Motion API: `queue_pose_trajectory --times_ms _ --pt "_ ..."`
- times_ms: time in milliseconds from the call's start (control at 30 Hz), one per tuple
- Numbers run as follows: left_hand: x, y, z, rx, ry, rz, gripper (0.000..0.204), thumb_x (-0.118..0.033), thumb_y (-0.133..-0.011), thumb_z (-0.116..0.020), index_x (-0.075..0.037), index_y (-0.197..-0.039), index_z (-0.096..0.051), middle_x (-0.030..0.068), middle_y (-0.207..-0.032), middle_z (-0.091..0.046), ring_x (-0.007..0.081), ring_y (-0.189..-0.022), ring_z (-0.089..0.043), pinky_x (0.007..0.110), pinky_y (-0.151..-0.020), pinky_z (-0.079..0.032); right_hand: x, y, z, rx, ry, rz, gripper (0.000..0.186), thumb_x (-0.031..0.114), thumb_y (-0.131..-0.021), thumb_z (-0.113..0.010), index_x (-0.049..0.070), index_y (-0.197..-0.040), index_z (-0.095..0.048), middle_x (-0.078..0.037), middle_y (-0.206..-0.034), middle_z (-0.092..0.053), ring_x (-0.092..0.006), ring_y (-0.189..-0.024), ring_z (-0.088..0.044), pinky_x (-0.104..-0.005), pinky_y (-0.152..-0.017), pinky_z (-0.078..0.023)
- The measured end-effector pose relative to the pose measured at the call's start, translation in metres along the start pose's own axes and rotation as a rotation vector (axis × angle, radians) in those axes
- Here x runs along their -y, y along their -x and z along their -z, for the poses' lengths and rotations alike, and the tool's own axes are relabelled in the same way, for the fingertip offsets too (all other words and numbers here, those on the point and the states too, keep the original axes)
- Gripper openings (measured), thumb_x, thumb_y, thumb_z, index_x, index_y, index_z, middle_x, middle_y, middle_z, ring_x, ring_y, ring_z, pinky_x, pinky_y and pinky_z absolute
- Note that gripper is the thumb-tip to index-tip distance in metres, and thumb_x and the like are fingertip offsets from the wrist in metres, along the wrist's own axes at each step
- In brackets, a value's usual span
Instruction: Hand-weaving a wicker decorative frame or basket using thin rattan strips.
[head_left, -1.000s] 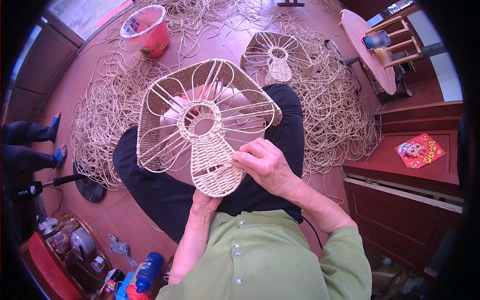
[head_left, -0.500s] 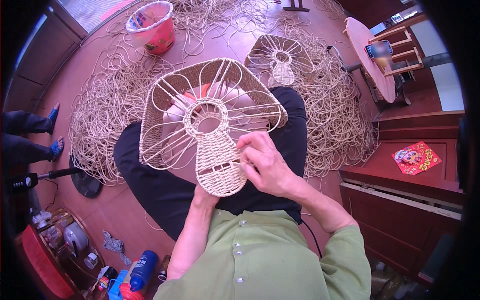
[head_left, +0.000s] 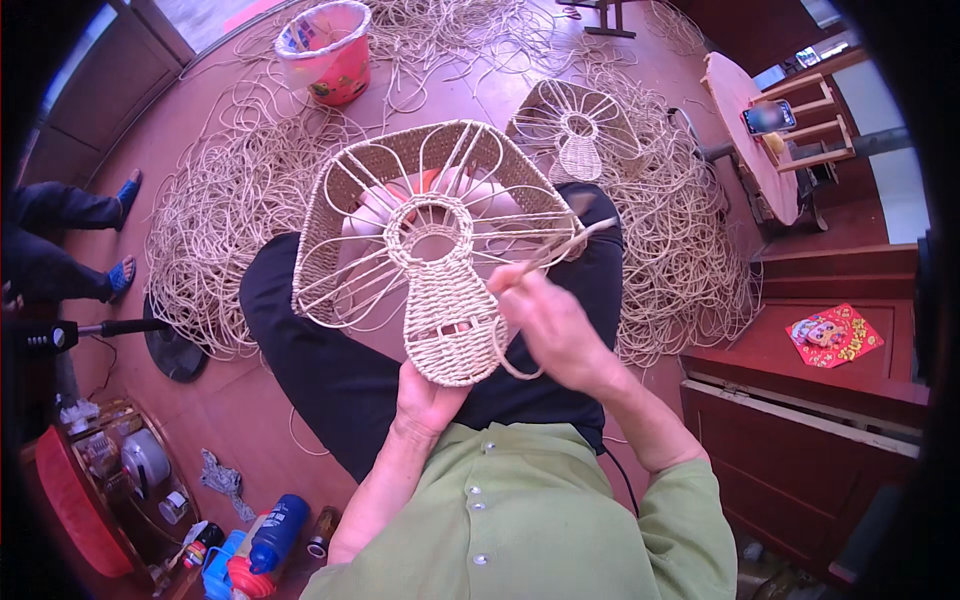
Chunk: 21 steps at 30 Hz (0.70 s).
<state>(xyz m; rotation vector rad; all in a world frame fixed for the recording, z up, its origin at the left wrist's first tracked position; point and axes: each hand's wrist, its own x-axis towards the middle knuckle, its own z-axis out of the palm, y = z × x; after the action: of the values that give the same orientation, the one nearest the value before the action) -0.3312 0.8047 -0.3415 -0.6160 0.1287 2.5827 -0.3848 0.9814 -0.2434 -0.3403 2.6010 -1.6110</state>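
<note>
The curled right hand [head_left: 553,328] pinches a cord [head_left: 520,375] beside the basket [head_left: 437,288], whose near edge the left hand [head_left: 430,402], its openness unclear, supports.

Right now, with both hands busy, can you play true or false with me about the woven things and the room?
1. The left hand is at the underside of the bulb-shaped, pale woven-cord piece. True.
2. The right hand holds a thin, pale cord strand. True.
3. The round red plastic bucket with a pale liner stands right of the smaller pale woven basket. False: it stands to the left.
4. The person's buttoned shirt is bright red. False: it is green.
5. Tangled, pale cord heaps lie on the floor. True.
</note>
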Motion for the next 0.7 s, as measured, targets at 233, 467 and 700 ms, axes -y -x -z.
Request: queue_pose_trajectory --times_ms 233,467,700 --pt "0.002 -0.014 0.020 0.071 -0.035 -0.031 0.045 -0.033 -0.101 -0.045 -0.005 -0.135 -0.050 0.0106 -0.133 -0.057 0.0256 -0.121 -0.056 0.045 -0.107 -0.043 0.006 -0.007 -0.015 0.082 0.404 0.288 0.025 0.000 -0.081 -0.067 0.004 -0.105 -0.062 -0.010 -0.087 -0.058 -0.0272 -0.081 -0.061 -0.0380 -0.068 -0.051" --pt "0.005 -0.012 0.024 0.015 -0.106 -0.061 0.043 -0.028 -0.098 -0.055 -0.005 -0.133 -0.051 0.0106 -0.133 -0.057 0.0238 -0.120 -0.056 0.043 -0.107 -0.045 0.006 -0.006 -0.011 0.180 0.514 0.383 0.027 0.003 -0.071 -0.069 0.006 -0.097 -0.062 -0.007 -0.087 -0.057 -0.0251 -0.081 -0.060 -0.0369 -0.067 -0.051" --pt "0.001 -0.007 0.012 0.028 -0.249 -0.137 0.044 -0.029 -0.097 -0.058 -0.004 -0.133 -0.050 0.0098 -0.131 -0.058 0.0214 -0.118 -0.058 0.041 -0.105 -0.047 0.010 -0.008 -0.016 0.281 0.656 0.397 0.023 0.005 -0.071 -0.066 0.005 -0.094 -0.059 -0.008 -0.086 -0.055 -0.0266 -0.082 -0.057 -0.0385 -0.072 -0.051"
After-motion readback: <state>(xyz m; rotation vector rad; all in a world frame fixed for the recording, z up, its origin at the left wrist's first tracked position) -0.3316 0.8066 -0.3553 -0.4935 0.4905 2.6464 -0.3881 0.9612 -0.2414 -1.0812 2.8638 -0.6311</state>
